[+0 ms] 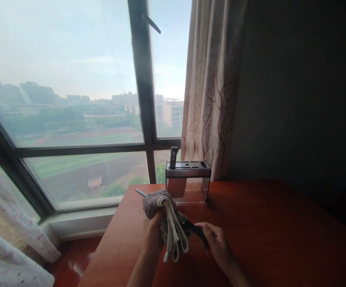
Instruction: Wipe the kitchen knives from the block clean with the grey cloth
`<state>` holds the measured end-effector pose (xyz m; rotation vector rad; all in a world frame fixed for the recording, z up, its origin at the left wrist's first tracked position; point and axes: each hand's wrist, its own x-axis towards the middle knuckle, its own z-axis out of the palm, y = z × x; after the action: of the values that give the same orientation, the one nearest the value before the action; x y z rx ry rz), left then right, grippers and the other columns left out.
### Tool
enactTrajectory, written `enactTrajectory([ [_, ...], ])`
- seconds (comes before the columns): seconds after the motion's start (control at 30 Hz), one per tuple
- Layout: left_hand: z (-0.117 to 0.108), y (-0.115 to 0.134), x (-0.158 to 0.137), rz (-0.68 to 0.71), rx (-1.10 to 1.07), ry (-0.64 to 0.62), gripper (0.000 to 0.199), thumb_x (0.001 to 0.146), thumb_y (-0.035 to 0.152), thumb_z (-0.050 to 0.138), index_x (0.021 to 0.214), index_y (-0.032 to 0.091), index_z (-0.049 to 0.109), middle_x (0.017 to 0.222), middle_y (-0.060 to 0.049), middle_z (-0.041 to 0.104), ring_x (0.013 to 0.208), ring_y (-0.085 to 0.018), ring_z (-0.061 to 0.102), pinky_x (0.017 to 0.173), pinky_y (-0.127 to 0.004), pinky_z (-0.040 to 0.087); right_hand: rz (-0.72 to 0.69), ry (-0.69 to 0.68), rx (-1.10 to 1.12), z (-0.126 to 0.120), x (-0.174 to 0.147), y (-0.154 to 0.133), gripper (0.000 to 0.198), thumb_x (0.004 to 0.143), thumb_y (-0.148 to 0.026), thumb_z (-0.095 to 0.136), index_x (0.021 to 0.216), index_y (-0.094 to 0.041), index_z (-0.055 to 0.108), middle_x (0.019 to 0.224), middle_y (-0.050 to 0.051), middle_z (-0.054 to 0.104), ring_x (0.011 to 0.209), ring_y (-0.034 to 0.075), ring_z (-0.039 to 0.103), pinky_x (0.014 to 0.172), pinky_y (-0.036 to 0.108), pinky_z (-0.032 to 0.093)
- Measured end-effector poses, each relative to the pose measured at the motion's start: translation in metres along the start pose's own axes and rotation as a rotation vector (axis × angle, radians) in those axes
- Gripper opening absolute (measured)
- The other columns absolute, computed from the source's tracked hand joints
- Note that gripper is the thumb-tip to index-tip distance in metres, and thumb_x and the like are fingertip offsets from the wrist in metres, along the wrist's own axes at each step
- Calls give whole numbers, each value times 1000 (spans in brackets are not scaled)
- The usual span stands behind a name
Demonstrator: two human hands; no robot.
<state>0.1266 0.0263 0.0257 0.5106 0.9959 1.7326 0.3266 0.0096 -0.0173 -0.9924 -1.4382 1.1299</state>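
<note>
R hand (216, 239) is clamped on the handle of a black-handled tool (199, 231), prob. a knife; most of its length is hidden, so can't be sure. L hand (153, 225) is closed on a folded grey-and-cream cloth (157, 201), its fingers mostly out of sight.

Key relation: tool sits btwn the 2 hands, above the table (250, 239), long axis slanting from far L to near R. Handle end is at R hand, so R is nearer that; the middle is in or behind the cloth, at L. A thin grey tip (141, 193) pokes out past the cloth's far L side, approx. in line w/ the handle, so looks like the same tool's other end.

Knife block (187, 172) stands upright on the table beyond both hands, apart from them.

Count: 2 hands, 1 tool held, 1 cloth, 1 block, 1 upright knife handle (173, 157) in it, at its L end; 1 table. Block slots: too small to count.
</note>
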Motion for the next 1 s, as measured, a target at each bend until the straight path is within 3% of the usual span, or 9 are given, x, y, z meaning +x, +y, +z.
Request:
enactTrajectory([
  [0.1,-6,6,7,1,-36,12,33,60,32,81,86,14,69,73,-2,73,64,-21,69,61,-28,54,46,24,62,-9,2,-2,52,91,-57,45,95,-15,74,50,-1,51,42,11,44,41,22,33],
  [0.27,-14,12,18,21,-71,104,33,60,30,81,86,13,70,73,-3,73,63,-22,70,61,-30,56,1,121,68,-23,5,-2,40,89,-50,53,94,-16,73,56,-1,55,50,13,50,49,23,40],
  [0.43,-19,12,26,18,-86,183,33,58,28,81,84,11,70,70,-4,73,59,-21,69,59,-31,57,-180,197,-45,-31,8,3,21,84,-38,65,96,-23,73,86,5,66,78,19,63,69,26,50],
  [0.6,-17,16,25,26,-57,217,32,57,26,80,83,10,70,69,-4,72,57,-20,68,55,-30,56,-283,200,-79,-34,10,3,14,84,-33,65,93,-26,73,104,8,65,100,23,61,81,28,51],
  [0.73,-14,20,20,108,72,174,36,57,28,81,86,12,70,73,-2,73,62,-20,68,56,-28,54,-208,264,-30,-40,10,3,19,83,-38,66,95,-24,72,104,7,65,83,19,63,68,26,50],
  [0.9,-18,26,18,183,272,60,36,57,30,81,86,12,70,74,-1,72,65,-20,66,59,-28,53,-13,329,80,-49,12,12,36,85,-51,58,98,-19,68,59,-2,56,50,12,51,48,22,41],
  [1.0,-21,29,18,226,354,45,36,57,31,80,86,12,71,73,0,71,67,-21,65,60,-28,52,44,320,104,-50,12,15,42,85,-57,55,90,-18,67,49,-5,47,39,9,39,37,20,28],
])
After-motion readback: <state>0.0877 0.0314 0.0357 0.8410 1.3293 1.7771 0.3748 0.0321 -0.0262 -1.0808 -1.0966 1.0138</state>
